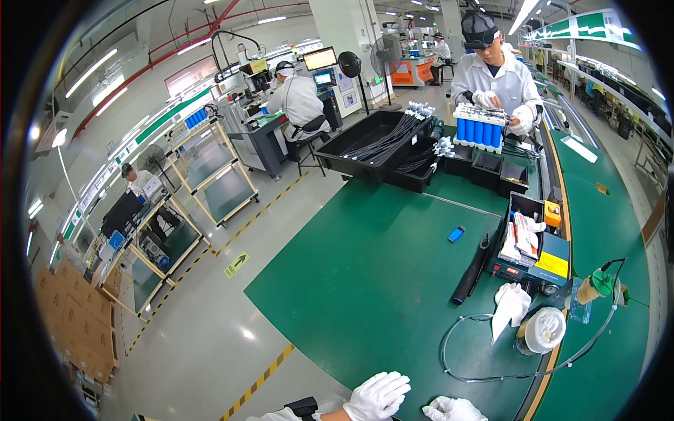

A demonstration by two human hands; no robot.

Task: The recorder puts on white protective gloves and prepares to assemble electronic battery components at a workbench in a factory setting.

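My left hand [379,397], in a white glove, is at the near edge of the green work table [365,259], its fingers stretched out and held together. Close by on the right, my right hand [455,409], also gloved in white, has its fingers curled in. The lower edge of the picture cuts it off, and the inside of its grip is hidden. Ahead of the right hand lies a loop of thin dark cable [444,351]. Past the loop are a crumpled white cloth [511,306] and a round tub [545,330] with a white rim.
Farther up lie a black pen-shaped tool [472,270], a small blue object [457,234] and a teal control box [551,261] beside a black bin of packets [521,235]. Black trays [361,151] hold cables. Opposite, a co-worker [495,77] handles a blue-celled battery pack [479,130].
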